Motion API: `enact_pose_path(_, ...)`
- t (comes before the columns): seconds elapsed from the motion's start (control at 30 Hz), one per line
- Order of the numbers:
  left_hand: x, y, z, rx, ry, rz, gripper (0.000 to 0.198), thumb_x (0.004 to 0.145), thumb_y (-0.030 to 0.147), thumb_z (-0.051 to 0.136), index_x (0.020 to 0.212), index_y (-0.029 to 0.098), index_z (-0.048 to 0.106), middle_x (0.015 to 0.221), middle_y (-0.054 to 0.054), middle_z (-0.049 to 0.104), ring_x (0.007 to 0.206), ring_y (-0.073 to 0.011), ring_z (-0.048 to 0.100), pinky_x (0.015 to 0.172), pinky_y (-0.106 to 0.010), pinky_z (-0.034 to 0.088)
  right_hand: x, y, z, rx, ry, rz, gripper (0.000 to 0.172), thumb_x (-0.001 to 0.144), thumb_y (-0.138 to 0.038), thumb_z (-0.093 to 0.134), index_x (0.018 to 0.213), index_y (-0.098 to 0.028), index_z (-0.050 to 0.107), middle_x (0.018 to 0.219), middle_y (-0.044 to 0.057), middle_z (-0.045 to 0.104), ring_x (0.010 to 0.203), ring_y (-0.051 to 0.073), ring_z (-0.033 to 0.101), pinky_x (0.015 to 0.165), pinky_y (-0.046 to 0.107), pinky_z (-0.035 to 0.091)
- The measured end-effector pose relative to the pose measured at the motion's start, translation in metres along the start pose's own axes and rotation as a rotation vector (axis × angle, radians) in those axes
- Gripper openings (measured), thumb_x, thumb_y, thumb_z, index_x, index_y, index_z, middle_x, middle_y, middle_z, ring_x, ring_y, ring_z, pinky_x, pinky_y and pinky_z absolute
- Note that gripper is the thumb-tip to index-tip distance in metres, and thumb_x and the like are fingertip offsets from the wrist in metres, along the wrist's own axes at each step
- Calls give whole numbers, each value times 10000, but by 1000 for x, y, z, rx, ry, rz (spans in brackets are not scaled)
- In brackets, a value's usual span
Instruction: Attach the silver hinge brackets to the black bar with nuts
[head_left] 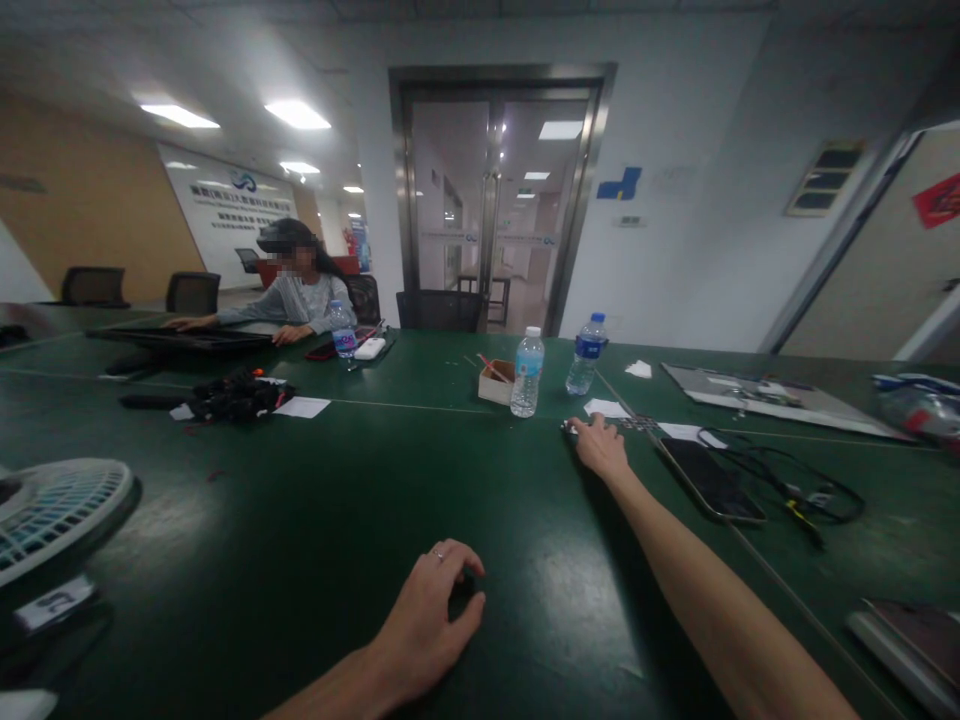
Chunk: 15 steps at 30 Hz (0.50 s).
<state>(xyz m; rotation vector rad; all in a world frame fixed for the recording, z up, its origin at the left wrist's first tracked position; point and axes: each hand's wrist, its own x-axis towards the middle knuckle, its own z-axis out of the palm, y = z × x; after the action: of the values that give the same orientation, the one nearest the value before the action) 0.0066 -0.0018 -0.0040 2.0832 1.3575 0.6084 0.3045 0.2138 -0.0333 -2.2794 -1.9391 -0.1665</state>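
My left hand (pixel 431 620) rests low on the dark green table (pixel 315 500), fingers curled round into a loose pinch; whether anything is inside them stays hidden. A ring shows on one finger. My right arm stretches far forward and my right hand (pixel 598 445) lies on the table with its fingers down on a small dark object (pixel 570 428), beside a white paper slip (pixel 606 408). A phone (pixel 711 478) lies just right of that hand. Two water bottles (pixel 527 372) (pixel 586 354) and a small open box (pixel 496 381) stand beyond it.
A white fan (pixel 52 510) sits at the left edge. Black cables (pixel 787 480) lie right of the phone, a flat grey board (pixel 780 398) behind them. A black bundle (pixel 236 395) lies left. Another person (pixel 296 295) sits at the far side by a glass door (pixel 495 200).
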Motion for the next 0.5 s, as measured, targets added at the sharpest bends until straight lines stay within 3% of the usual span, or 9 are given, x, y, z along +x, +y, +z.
enact_pose_path(0.2,1,0,1,-3,1,10,150,822,163,519,960,198,564,983,-40,592,868,-205,552,774,-329,474,4,2,1,114,50,84,422,887,-181,403,1293,-294,414,1256,122,402,1026,267,524,844,375,387)
enact_pose_path(0.3,1,-1,2,-2,1,15,149,824,163,518,960,202,564,986,-34,589,869,-200,551,767,-315,470,10,10,2,200,67,199,463,888,-318,416,1334,-211,357,1234,158,434,1063,294,512,856,371,397)
enact_pose_path(0.5,2,-6,5,8,17,15,146,816,146,520,945,201,563,963,-31,585,854,-196,549,750,-304,461,20,24,12,319,13,416,644,858,-557,368,1284,-76,407,1264,260,419,1162,389,427,891,452,378)
